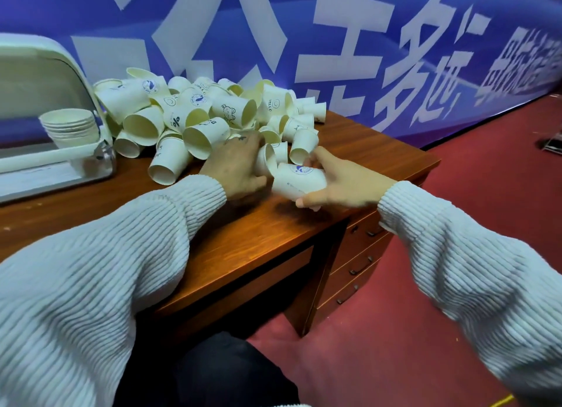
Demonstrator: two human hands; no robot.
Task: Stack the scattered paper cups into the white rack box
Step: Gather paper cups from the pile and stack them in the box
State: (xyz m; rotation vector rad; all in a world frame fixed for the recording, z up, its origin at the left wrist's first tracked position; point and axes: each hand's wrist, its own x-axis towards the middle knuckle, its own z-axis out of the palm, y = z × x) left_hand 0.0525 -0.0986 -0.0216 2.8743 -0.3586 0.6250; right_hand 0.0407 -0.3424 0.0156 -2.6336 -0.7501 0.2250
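Observation:
A heap of several white paper cups (194, 114) lies tumbled on the wooden desk (267, 230). At the far left stands the white rack box (39, 166) with a stack of nested cups (71, 127) in it. My right hand (343, 183) holds a cup with a blue logo (299, 178) on its side, just above the desk. My left hand (238, 166) is closed around another cup (267, 159), whose open end faces the logo cup. The two cups touch or nearly touch.
The desk's right edge and its drawers (362, 254) drop to a red carpet (456, 169). A blue banner with large white characters (349, 57) hangs right behind the heap. A dark object (552, 143) lies on the floor at the far right.

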